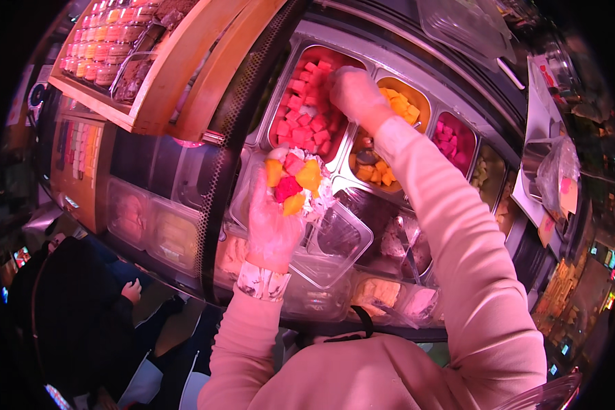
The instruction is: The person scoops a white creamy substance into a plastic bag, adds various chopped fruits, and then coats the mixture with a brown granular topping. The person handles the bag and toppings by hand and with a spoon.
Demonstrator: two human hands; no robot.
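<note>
My left hand (275, 229) is wrapped round a dessert of white cream (318, 199) topped with orange-yellow and red fruit cubes (288, 188); whatever holds the cream is hidden. It hovers just below a metal pan of red fruit cubes (301, 119) that look like watermelon. Over that pan's right edge, my right hand (359, 96) is curled with its fingertips down among the cubes. Its fingers are bunched, and what they grip is hidden. Beside it stand a pan of yellow fruit cubes (400, 104) and one of orange chunks (374, 171).
Farther right are magenta cubes (451, 140) and a pale green fruit pan (485, 174). A clear plastic lid (342, 242) lies tilted below my left hand. A wooden case of macarons (160, 102) rises at upper left. Beyond the counter, a person in dark clothes (75, 314) is at lower left.
</note>
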